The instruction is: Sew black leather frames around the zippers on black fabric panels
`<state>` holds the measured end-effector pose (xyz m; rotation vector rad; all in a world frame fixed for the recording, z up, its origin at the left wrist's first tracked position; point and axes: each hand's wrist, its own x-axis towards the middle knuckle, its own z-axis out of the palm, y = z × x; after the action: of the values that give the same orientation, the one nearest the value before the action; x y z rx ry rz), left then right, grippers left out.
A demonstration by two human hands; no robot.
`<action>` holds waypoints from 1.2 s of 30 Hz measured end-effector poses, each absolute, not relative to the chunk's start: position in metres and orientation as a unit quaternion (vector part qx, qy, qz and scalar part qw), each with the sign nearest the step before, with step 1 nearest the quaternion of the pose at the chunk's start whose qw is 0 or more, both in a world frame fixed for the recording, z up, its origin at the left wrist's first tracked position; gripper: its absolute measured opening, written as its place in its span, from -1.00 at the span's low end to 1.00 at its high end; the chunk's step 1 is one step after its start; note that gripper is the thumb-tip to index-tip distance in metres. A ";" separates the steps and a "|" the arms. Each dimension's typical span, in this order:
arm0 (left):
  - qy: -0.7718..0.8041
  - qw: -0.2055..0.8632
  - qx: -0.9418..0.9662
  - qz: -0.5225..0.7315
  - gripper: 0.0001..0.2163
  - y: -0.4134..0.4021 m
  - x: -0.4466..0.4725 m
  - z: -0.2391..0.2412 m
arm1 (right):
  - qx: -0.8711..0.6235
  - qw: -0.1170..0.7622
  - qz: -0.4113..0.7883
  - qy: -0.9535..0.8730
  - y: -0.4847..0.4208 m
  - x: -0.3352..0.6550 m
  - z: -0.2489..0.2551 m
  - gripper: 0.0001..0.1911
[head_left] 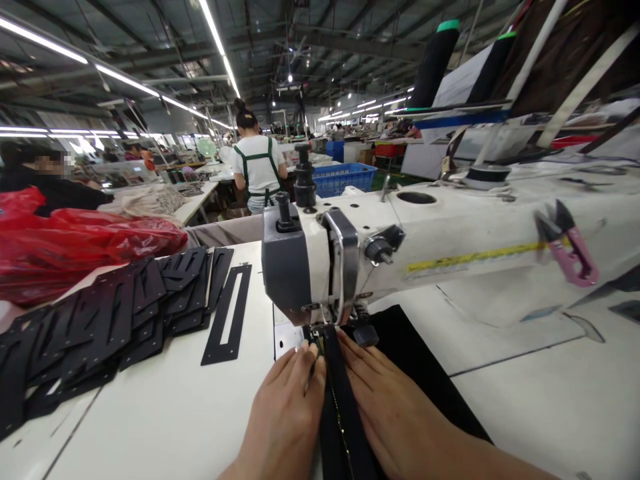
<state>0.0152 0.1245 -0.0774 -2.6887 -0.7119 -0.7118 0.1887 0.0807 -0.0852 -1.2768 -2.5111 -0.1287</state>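
A black zipper (338, 417) with gold teeth runs lengthwise under the needle area of a white sewing machine (313, 267). My left hand (293, 407) is closed, its fingertips gathered on the zipper's left edge just in front of the presser foot. Flat on the right side of the zipper strip lies my right hand (387, 400), its fingers stretched toward the foot. Black fabric (413, 350) spreads out beneath and to the right of that hand. The machine head hides the needle point.
Black frame-shaped pieces (107, 313) with slots lie piled on the left of the table; one single piece (227, 317) is nearer the machine. A red plastic bag (90, 237) sits behind. Pink thread snips (570, 247) rest against the machine arm. Another person (257, 160) stands ahead.
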 end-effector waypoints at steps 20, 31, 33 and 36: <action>-0.252 0.122 -0.931 -0.232 -0.66 0.125 0.017 -0.080 | -0.458 0.216 -0.017 -0.862 0.079 0.189 -0.087 -0.45; -0.248 0.074 -0.938 -0.232 -0.78 0.125 0.021 -0.074 | -0.461 0.234 -0.023 -0.856 0.081 0.186 -0.090 -0.51; -0.247 0.070 -0.939 -0.228 -0.80 0.126 0.021 -0.075 | -0.465 0.226 -0.011 -0.856 0.083 0.186 -0.088 -0.52; -0.263 0.061 -0.939 -0.212 -0.81 0.130 0.020 -0.076 | -0.466 0.209 0.016 -0.860 0.084 0.189 -0.080 -0.54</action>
<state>0.0204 0.1298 -0.0759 -2.8402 -0.7967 -0.6407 0.1886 0.0843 -0.0795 -1.2977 -2.3917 0.0445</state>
